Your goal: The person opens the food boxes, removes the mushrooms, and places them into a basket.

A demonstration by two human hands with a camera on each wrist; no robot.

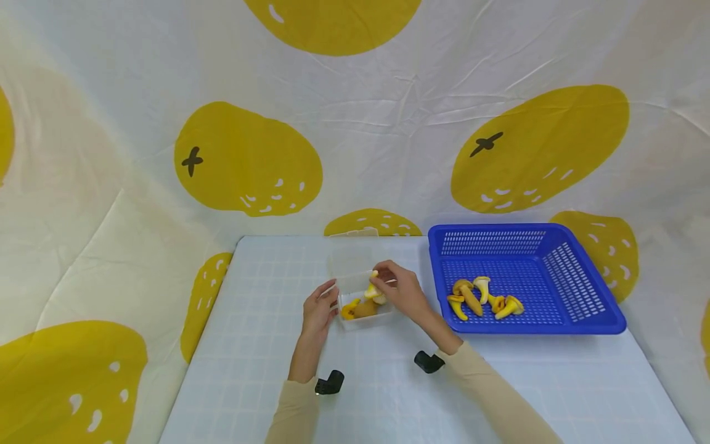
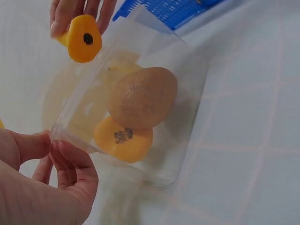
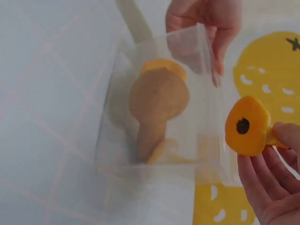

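Below centre, the right hand (image 1: 406, 291) pinches a mushroom (image 3: 255, 115) while the box (image 1: 367, 322), pinched by the left hand (image 1: 318, 309), could spill if tipped.

Beige sleeves (image 1: 496, 388), black wrist cameras (image 1: 330, 383), bare hands (image 1: 408, 292)

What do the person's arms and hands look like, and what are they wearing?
The left sleeve and right sleeve are plain beige. A small, bent black gadget sits by the left cuff, and a similar one by the right. The left hand and right hand wear no gloves.
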